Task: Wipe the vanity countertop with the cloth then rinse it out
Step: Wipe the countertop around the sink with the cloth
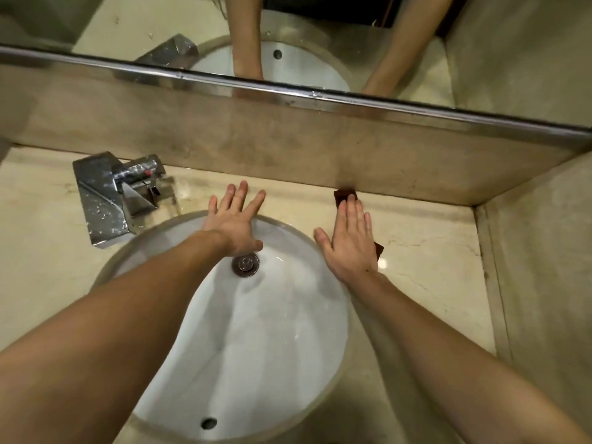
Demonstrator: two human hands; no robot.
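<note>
The beige marble vanity countertop (426, 251) surrounds a white oval sink (256, 331). A dark brown cloth (342, 196) lies flat on the counter right of the sink, close to the backsplash. My right hand (347, 240) presses flat on top of it with fingers together, so only the cloth's far corner and a bit at the right edge show. My left hand (232, 219) rests with fingers spread on the far rim of the sink, holding nothing. Water drops lie on the counter by the faucet.
A chrome faucet (112, 200) stands at the back left of the sink, its spout over the bowl. The drain (245, 264) sits in the basin. A stone backsplash (288, 149) and mirror (288, 43) rise behind. A side wall (538, 267) bounds the counter on the right.
</note>
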